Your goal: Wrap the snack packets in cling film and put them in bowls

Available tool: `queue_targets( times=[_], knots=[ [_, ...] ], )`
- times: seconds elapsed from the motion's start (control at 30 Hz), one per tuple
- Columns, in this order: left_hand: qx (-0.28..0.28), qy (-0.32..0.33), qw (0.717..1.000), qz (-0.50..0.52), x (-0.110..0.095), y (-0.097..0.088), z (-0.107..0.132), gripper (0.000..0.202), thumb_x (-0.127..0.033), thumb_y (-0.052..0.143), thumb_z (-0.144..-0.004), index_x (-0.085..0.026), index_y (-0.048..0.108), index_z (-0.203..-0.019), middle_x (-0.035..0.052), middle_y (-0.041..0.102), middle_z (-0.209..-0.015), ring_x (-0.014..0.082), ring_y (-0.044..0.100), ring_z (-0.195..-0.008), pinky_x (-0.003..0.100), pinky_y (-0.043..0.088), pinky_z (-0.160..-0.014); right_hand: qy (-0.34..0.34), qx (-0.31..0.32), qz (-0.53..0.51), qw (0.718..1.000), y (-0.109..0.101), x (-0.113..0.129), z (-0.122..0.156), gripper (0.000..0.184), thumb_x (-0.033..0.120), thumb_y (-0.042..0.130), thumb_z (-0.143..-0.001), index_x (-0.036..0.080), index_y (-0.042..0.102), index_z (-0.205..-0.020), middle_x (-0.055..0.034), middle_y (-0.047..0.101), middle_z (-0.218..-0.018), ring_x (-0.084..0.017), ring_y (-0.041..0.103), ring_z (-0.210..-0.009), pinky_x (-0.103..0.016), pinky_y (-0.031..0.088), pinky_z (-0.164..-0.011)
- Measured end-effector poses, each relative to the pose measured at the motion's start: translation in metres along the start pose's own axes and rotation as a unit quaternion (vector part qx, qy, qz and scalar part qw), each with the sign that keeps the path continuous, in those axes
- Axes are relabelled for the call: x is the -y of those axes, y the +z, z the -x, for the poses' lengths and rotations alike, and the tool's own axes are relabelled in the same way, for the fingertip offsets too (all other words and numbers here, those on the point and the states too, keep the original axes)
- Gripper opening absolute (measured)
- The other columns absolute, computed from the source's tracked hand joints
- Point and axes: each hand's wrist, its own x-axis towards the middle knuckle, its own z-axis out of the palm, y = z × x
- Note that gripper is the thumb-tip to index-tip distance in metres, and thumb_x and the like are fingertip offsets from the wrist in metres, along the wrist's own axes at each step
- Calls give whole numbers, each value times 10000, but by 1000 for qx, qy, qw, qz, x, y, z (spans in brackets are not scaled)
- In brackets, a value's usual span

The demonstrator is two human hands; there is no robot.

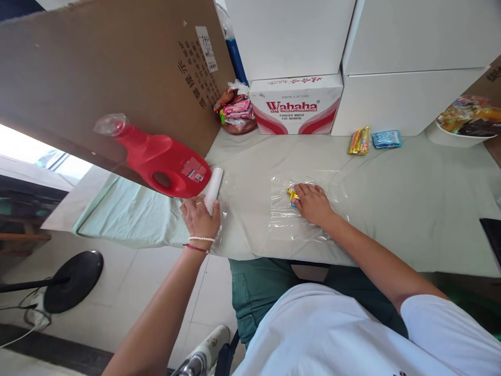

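Resting palm down, the left hand (200,216) has its thumb and fingers on either side of the near end of a white roll (214,189); whether it grips or only steadies, I cannot tell. The roll lies on the table toward the person's left. Its long axis runs away from the person, the far end leaning somewhat right. Two bands are worn at that wrist, one pale and one dark red.

The right hand (314,202) is palm down, fingers slightly bent, over a small yellow packet (291,192); a grip cannot be confirmed, the underside being hidden. The packet pokes out leftward past the fingertips, with a little blue at its near edge. Its full axis is covered. Beneath is a clear plastic sheet (279,222), creased.

Further out, I count one red bottle (172,164), just beside the roll, base toward it and clear cap away to the left. Beyond the right hand lie yellow packets (359,141), at least two, long axes running away from the person, and blue packaging (386,139), number unclear, lying crosswise just beside them.

At the back: one Wahaha carton (296,107), three plain white boxes (410,102) and, far right, one white tub (456,137) of packaged items.
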Motion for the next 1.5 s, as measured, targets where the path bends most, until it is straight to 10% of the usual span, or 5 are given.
queue_targets(
  times=[0.23, 0.37, 1.13, 1.33, 1.5],
  knots=[
    [31, 306, 938, 156, -106, 33, 51, 501, -424, 342, -1064, -174, 571, -1433, 153, 589, -1496, 272, 427, -1506, 482, 312, -1258, -32, 51, 26, 998, -12, -1, -3, 616, 443, 441, -1065, 117, 407, -1587, -226, 528, -1542, -364, 433, -1432, -633, 202, -1221],
    [120, 313, 939, 80, -136, 62, 60, 655, -453, 271, -1071, -129, 307, -1639, 160, 373, -1685, 277, 312, -1584, 577, 169, -1302, -44, 68, 22, 996, -16, -6, -4, 607, 418, 445, -1063, 131, 393, -1595, -230, 480, -1589, -356, 413, -1468, -667, 186, -1226],
    [182, 262, 945, 76, -128, 69, 58, 644, -482, 304, -1063, -238, 280, -1658, 127, 278, -1722, 282, 298, -1593, 703, 107, -1273, -85, 128, -3, 988, -30, -31, 4, 677, 487, 446, -1064, 202, 293, -1658, -174, 333, -1697, -355, 287, -1577, -776, 26, -1222],
    [108, 243, 938, 221, -105, 65, 46, 578, -440, 448, -1018, -208, 457, -1547, 177, 390, -1673, 309, 352, -1567, 621, 298, -1249, -101, 42, -106, 988, -67, -48, 31, 781, 618, 456, -1037, 213, 230, -1666, -189, 316, -1698, -350, 318, -1555, -708, 155, -1253],
    [129, 397, 857, 302, -78, 38, 64, 501, -438, 581, -968, -258, 550, -1435, 123, 551, -1553, 282, 429, -1517, 532, 336, -1265, -127, 7, -201, 971, -77, -69, 115, 590, 505, 627, -993, 255, 462, -1502, -172, 571, -1423, -305, 553, -1308, -513, 521, -1071]
  ],
)
